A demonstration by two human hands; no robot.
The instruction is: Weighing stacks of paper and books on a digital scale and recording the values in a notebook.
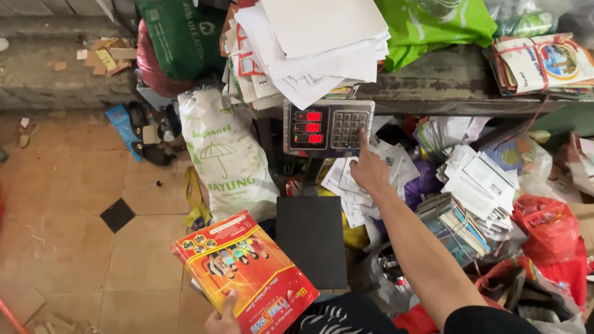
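Left hand (223, 330) clamped on red-yellow book (244, 282); right hand (369, 170) forefinger out, pressing scale keypad (348, 128).

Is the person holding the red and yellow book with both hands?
No, only the left hand holds the red and yellow book; the right hand points a finger at the scale's keypad.

Black short sleeve, zebra-striped garment, bare forearms

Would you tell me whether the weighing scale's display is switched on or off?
On: the scale display shows three rows of lit red digits, and the right hand touches its keypad.
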